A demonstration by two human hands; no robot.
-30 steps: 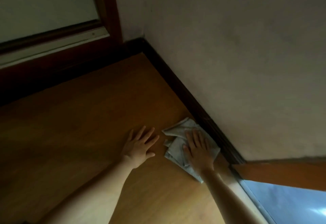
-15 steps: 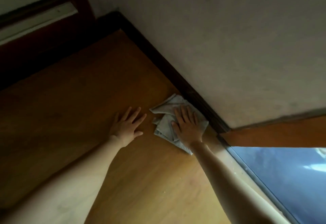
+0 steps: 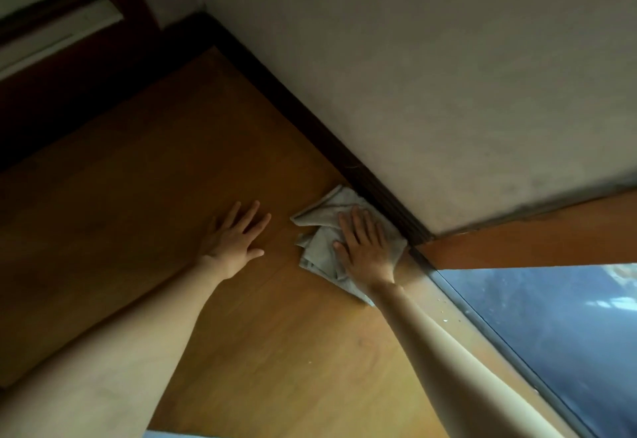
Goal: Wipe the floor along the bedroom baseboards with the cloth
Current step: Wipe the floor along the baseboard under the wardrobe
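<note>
Two bare forearms reach into view from the near edge, one from the lower left and one from the lower right, and no sleeve covers either along the length that shows. The left hand [image 3: 234,239] has four long fingers and a short thumb, all uncovered. The right hand [image 3: 367,251] is likewise uncovered, its knuckles and wrist in plain sight. The light is dim, so finer surface detail on the hands and arms cannot be made out.
</note>
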